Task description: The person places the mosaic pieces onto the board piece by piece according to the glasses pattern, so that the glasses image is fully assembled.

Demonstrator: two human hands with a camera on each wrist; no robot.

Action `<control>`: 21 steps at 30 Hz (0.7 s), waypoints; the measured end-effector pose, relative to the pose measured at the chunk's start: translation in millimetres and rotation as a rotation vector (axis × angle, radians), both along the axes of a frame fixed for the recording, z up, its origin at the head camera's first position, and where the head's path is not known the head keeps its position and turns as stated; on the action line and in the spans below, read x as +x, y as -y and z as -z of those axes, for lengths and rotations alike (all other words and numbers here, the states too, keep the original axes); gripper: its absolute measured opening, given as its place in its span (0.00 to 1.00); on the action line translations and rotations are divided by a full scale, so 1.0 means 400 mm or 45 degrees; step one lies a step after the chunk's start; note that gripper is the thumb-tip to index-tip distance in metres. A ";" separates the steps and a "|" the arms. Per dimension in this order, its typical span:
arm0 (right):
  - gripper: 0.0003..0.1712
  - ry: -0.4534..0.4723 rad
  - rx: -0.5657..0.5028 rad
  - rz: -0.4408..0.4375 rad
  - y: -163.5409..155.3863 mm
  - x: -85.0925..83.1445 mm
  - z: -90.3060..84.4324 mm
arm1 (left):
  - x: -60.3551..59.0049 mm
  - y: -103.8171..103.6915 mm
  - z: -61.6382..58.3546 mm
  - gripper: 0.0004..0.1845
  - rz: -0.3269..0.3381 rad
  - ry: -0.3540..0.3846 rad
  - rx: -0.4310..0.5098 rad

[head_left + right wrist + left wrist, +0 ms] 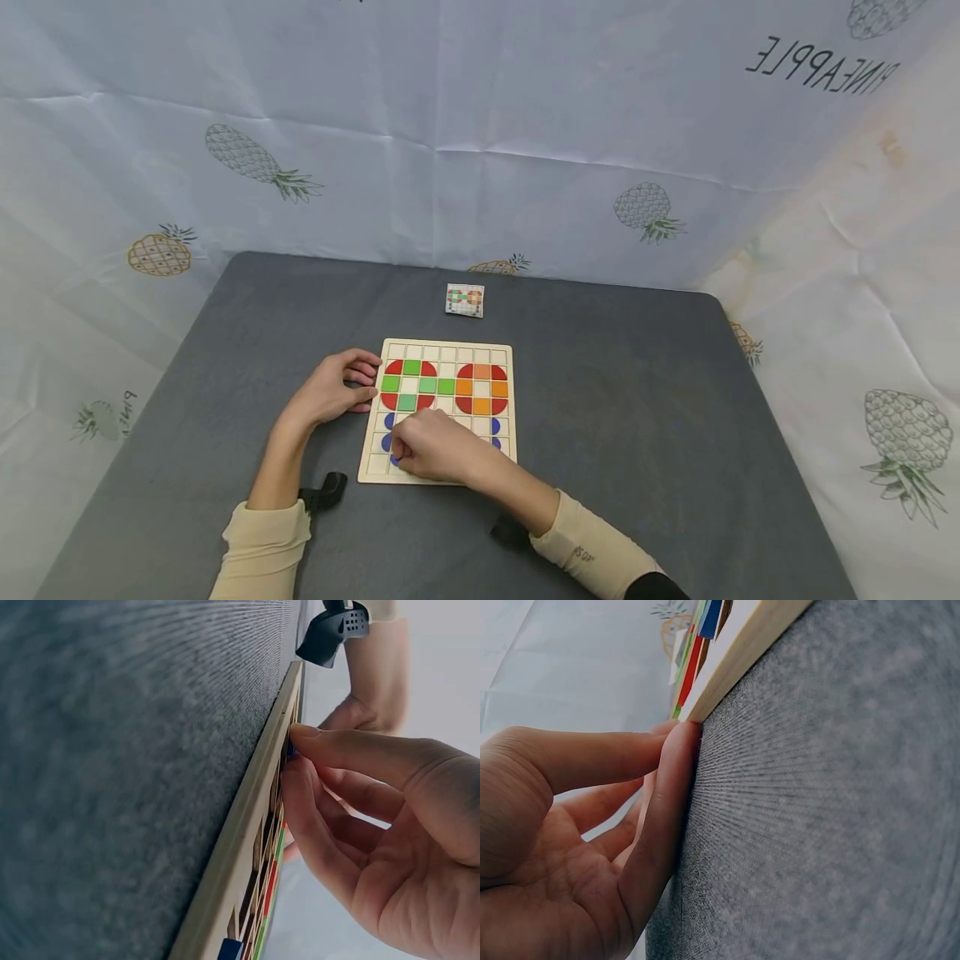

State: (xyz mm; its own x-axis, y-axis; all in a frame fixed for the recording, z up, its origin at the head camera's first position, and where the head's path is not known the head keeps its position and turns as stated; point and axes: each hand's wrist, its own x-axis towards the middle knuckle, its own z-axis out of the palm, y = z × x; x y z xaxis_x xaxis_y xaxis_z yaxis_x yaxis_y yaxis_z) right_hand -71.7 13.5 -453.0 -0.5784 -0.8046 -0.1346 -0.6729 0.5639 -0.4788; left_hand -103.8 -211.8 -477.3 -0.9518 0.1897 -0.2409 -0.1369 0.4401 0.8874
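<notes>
A square wooden grid board (374,468) lies on the table, bearing red, green and orange pieces in two rounded rings joined by a green square (446,386). Blue half-round pieces (496,426) sit along both sides of its lower rows. My left hand (333,390) touches the board's left edge, its fingers loosely bent. Over the lower left rows is my right hand (438,447). In the right wrist view, its thumb and index finger pinch a small blue piece (291,748) at the board's surface. That hand hides part of the lower rows in the head view.
A small printed card (464,310) with a similar coloured pattern lies behind the board on the dark grey table (615,400). Black wrist devices (324,492) are at both wrists. A white cloth with pineapple prints (525,100) hangs around the table.
</notes>
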 end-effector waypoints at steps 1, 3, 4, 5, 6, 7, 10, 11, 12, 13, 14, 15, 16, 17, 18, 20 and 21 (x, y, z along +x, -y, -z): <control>0.02 0.004 -0.001 -0.001 0.000 0.000 0.001 | 0.000 0.000 0.000 0.24 -0.001 0.002 -0.001; 0.02 0.022 -0.009 -0.002 -0.001 -0.001 0.000 | 0.000 0.000 -0.001 0.24 0.000 0.003 -0.002; 0.02 0.039 -0.015 0.000 -0.003 -0.003 -0.003 | 0.000 0.000 -0.001 0.24 0.000 0.003 -0.001; 0.02 0.056 -0.023 0.005 -0.008 -0.006 -0.006 | 0.000 0.000 0.000 0.24 0.000 0.003 0.000; 0.03 0.075 -0.034 0.014 -0.014 -0.010 -0.012 | 0.000 0.000 0.000 0.24 0.000 0.003 0.000; 0.03 0.097 -0.048 0.027 -0.022 -0.015 -0.018 | 0.000 0.000 0.000 0.24 -0.001 0.003 -0.002; 0.04 0.168 -0.118 0.095 -0.061 -0.039 -0.046 | 0.000 -0.001 0.000 0.24 -0.005 0.009 -0.006; 0.04 0.192 -0.144 0.127 -0.078 -0.049 -0.056 | 0.000 -0.002 0.000 0.25 -0.006 0.011 -0.010; 0.04 0.207 -0.167 0.159 -0.096 -0.060 -0.065 | 0.001 -0.003 0.000 0.25 -0.008 0.014 -0.014; 0.03 0.220 -0.194 0.188 -0.117 -0.071 -0.073 | 0.001 -0.003 0.000 0.25 -0.009 0.017 -0.016; 0.03 0.233 -0.220 0.216 -0.139 -0.083 -0.080 | 0.001 -0.004 0.000 0.25 -0.009 0.019 -0.017; 0.03 0.248 -0.237 0.248 -0.161 -0.095 -0.085 | 0.001 -0.005 -0.001 0.25 -0.009 0.020 -0.018; 0.03 0.261 -0.251 0.285 -0.183 -0.107 -0.089 | 0.002 -0.005 -0.001 0.25 -0.009 0.020 -0.019; 0.04 0.271 -0.263 0.323 -0.206 -0.119 -0.093 | 0.002 -0.005 -0.001 0.25 -0.008 0.019 -0.019; 0.04 0.279 -0.275 0.359 -0.229 -0.132 -0.094 | 0.002 -0.006 -0.002 0.25 -0.009 0.019 -0.018; 0.05 0.307 -0.300 0.431 -0.276 -0.156 -0.093 | 0.002 -0.006 -0.003 0.25 -0.009 0.017 -0.018; 0.06 0.318 -0.310 0.471 -0.299 -0.167 -0.092 | 0.002 -0.006 -0.003 0.25 -0.009 0.015 -0.020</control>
State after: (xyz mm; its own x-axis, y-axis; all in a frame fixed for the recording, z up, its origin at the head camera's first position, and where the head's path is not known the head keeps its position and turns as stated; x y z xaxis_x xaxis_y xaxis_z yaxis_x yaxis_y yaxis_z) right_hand -138.5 133.1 -416.4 -0.8045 -0.5774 -0.1394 -0.2975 0.5948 -0.7468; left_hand -102.9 -209.2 -476.2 -0.9502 0.1789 -0.2551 -0.1507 0.4527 0.8788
